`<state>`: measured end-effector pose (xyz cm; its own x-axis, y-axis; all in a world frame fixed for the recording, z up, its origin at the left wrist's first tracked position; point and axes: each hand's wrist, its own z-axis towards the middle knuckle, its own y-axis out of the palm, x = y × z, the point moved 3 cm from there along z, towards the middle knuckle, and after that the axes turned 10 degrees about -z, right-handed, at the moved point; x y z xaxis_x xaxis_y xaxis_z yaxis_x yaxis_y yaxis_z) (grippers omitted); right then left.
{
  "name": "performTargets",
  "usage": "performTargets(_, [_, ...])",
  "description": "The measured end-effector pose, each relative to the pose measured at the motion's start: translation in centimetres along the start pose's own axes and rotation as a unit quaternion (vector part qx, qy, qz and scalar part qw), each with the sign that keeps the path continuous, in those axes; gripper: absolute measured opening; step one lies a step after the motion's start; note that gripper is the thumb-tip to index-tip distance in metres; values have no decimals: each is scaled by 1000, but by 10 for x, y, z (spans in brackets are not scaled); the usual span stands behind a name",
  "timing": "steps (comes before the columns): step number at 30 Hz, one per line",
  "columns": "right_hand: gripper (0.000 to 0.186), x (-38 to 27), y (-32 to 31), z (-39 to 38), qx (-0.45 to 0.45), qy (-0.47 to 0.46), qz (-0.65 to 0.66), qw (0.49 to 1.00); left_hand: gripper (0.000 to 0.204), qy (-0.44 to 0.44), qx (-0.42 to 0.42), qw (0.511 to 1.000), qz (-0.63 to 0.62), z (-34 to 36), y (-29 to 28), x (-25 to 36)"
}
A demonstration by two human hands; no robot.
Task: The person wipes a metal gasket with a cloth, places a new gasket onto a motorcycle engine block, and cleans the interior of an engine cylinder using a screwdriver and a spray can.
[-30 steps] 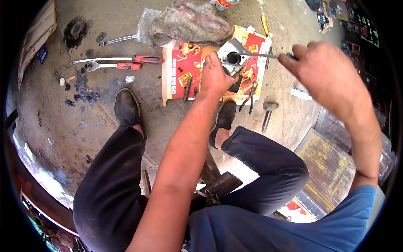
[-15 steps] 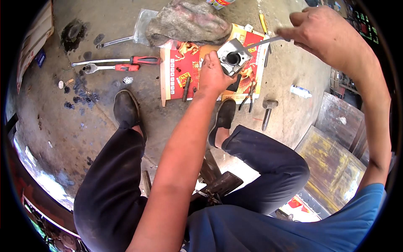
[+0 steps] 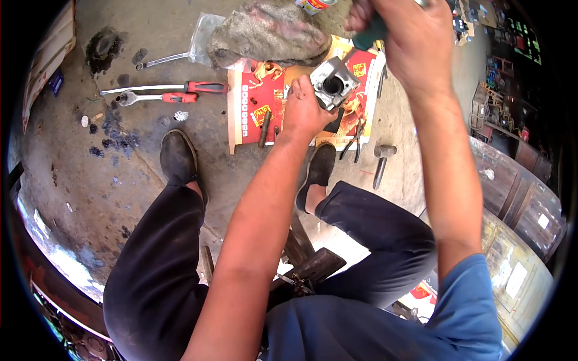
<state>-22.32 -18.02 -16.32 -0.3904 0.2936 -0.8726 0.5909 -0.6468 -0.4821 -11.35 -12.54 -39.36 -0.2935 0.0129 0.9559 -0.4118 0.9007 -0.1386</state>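
Note:
My left hand (image 3: 304, 108) grips a silver metal engine cylinder (image 3: 344, 81) with a round dark bore facing up, held over a red and yellow cardboard sheet (image 3: 245, 114). Beyond the cylinder, my right hand (image 3: 415, 42) is closed around a green-handled tool (image 3: 370, 35), slightly smeared by motion. Its slim shaft points down toward the cylinder's far side; whether the tip touches cannot be made out. A dark metal rod (image 3: 265, 127) and pliers (image 3: 351, 142) lie on or at the edge of the cardboard.
A dirty grey cloth (image 3: 268, 36) is heaped behind the cardboard, with a can (image 3: 314, 6) beyond. Leftward lie a ratchet (image 3: 150, 97), a red-handled bar (image 3: 180, 88) and a wrench (image 3: 162, 60). A hammer (image 3: 382, 163) rests on the right; wooden panels (image 3: 512, 192) stand farther right.
My right hand has swung left and inward, closer above the cylinder's far side, and the tool's green handle now shows. My left hand keeps the cylinder in nearly the same place.

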Motion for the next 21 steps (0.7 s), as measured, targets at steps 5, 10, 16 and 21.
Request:
performTargets(5, [23, -21, 42, 27, 7, -5, -123, 992, 82, -8, 31, 999, 10, 1, -6, -11])
performTargets(10, [28, 35, 45, 62, -61, 5, -239, 969, 83, 75, 42, 996, 17, -8, 10, 5])
performTargets(16, [22, 2, -6, 32, -15, 32, 47, 998, 82, 43, 32, 999, 6, -4, 1, -4])
performTargets(21, [20, 10, -23, 10, 28, -28, 73, 997, 82, 43, 28, 999, -12, 0, 6, -5])
